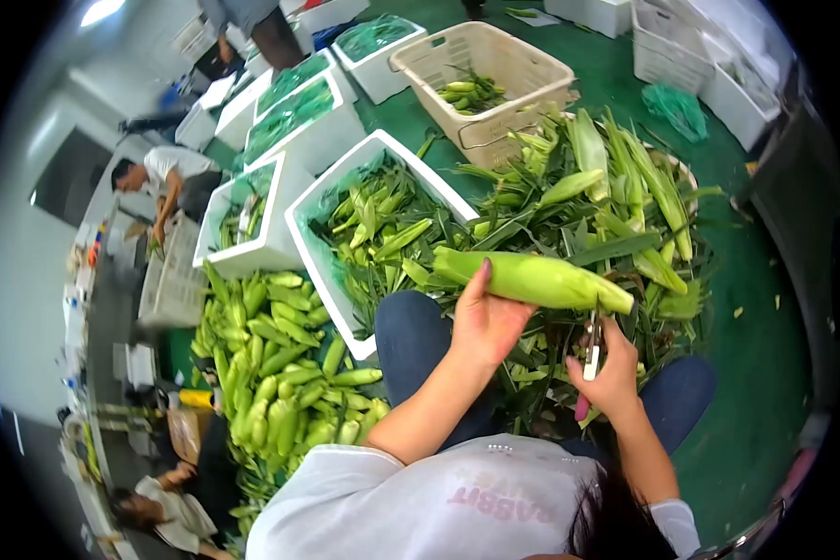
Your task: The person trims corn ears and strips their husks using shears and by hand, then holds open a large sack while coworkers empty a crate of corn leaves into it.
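Note:
A green ear of corn point(541, 282), still in its husk, lies nearly level across my left hand point(491, 322). The fingers of that hand are wrapped round its underside, with the thumb up on the near side. My right hand point(612, 375) is closed around pruning shears point(592, 353) with a pink handle end. Their blades point up at the narrow right end of the ear; whether they touch or grip it I cannot tell. Beneath and beyond both hands rises a heap of husks and leaves point(579, 210).
A foam box point(297, 224) with leafy trimmings stands left of the heap. Many husked-in ears point(280, 364) are piled on the green floor. A beige crate point(532, 79) holds some greens behind. Two people point(173, 168) work at the left, and another person stands at the back.

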{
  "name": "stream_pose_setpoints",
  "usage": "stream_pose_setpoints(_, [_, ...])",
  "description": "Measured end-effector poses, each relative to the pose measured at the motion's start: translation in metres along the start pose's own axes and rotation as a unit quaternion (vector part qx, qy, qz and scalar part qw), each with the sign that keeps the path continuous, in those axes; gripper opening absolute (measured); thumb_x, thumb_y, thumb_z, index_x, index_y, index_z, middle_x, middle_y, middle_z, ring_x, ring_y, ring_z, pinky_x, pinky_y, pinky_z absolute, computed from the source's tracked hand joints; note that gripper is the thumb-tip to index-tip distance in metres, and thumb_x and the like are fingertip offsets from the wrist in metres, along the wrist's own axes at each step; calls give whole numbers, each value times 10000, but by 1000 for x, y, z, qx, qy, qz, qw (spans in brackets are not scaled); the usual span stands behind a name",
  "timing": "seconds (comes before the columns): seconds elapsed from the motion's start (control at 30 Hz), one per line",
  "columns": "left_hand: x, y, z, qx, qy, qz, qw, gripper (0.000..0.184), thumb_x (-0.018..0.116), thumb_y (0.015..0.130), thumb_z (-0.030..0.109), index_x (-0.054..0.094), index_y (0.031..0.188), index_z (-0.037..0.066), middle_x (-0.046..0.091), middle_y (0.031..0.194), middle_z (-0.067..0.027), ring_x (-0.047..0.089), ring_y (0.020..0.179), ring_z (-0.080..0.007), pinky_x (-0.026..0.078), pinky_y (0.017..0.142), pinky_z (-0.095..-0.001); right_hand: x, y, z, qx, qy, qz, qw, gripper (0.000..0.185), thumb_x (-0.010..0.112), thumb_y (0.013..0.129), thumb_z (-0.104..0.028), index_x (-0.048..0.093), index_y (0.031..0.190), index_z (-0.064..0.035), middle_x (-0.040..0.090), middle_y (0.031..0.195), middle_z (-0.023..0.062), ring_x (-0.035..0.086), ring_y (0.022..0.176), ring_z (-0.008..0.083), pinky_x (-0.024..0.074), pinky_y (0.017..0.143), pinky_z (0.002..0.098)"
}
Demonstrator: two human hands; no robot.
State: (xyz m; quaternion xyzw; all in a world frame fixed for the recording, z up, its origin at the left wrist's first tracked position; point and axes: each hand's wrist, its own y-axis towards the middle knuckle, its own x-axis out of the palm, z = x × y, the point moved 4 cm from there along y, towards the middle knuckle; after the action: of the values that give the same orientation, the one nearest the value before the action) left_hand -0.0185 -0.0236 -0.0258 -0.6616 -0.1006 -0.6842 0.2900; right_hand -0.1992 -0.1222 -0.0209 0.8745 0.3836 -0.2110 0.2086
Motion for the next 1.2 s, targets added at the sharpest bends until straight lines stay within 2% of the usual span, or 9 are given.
stream_pose_setpoints(0.17, [-27,4,-19,37,-22,128,991,481,575,948,420,508,1246,48,587,1171,-153,550,1133,-306,421,994,-494,4,-14,-14,-92,-58,-85,991,615,807,610,-192,552,1123,31,629,804,159,647,690,327,529,657,373])
stream_pose_setpoints(0.33, [-8,6,-27,-323,-129,-144,926,581,507,903,656,546,1081,104,493,806,-50,479,682,-159,417,621,-322,31,-45,-30,84,347,-417,836,421,808,685,-146,587,1015,-7,614,787,32,601,687,145,506,657,298])
stream_pose_setpoints(0.4, [-12,11,1,-169,-69,-302,936,615,458,907,691,573,1168,147,455,752,-54,435,667,-164,410,645,-316,8,-34,-56,139,551,-328,755,533,817,666,-214,559,1087,-12,610,822,72,629,738,205,533,674,344])
stream_pose_setpoints(0.47, [15,-16,15,-124,15,-139,982,741,401,852,789,564,1233,176,527,940,-105,489,809,-218,415,748,-356,-6,8,-55,120,518,-236,813,594,791,698,-328,538,1130,-7,612,876,89,637,798,227,549,672,381])
stream_pose_setpoints(0.63, [-46,-39,17,-224,-50,-158,960,875,484,825,773,333,1505,244,494,1043,-48,415,848,-165,360,718,-306,-37,98,-12,231,547,-58,802,506,608,876,-466,537,1163,-55,617,972,56,604,928,185,519,797,388])
stream_pose_setpoints(0.9, [-128,-189,222,257,-94,-32,961,606,621,894,432,470,1314,20,573,1138,-134,597,950,-243,527,846,-374,3,-16,1,322,669,-136,656,556,571,894,-417,501,1269,-13,632,1061,118,619,989,274,441,967,467])
stream_pose_setpoints(1.03, [-233,-347,374,621,-94,134,767,591,508,932,490,502,1253,-7,617,1090,-165,626,982,-281,550,882,-383,12,-89,10,273,587,-210,732,723,608,881,-438,358,1427,-36,544,1245,156,545,1156,314,401,1044,513])
stream_pose_setpoints(1.13, [-261,-380,424,759,-104,113,632,678,487,926,581,477,1277,0,625,1107,-152,616,984,-299,556,807,-382,33,-108,44,362,613,-253,656,720,610,876,-396,337,1436,-36,534,1251,181,537,1177,346,408,1044,554])
stream_pose_setpoints(1.2, [-274,-317,456,590,-16,-95,801,673,474,952,550,438,1314,-16,615,1144,-165,589,939,-288,526,775,-354,38,-107,38,346,619,-230,667,707,618,869,-358,343,1432,-31,530,1261,192,529,1196,348,412,1037,570])
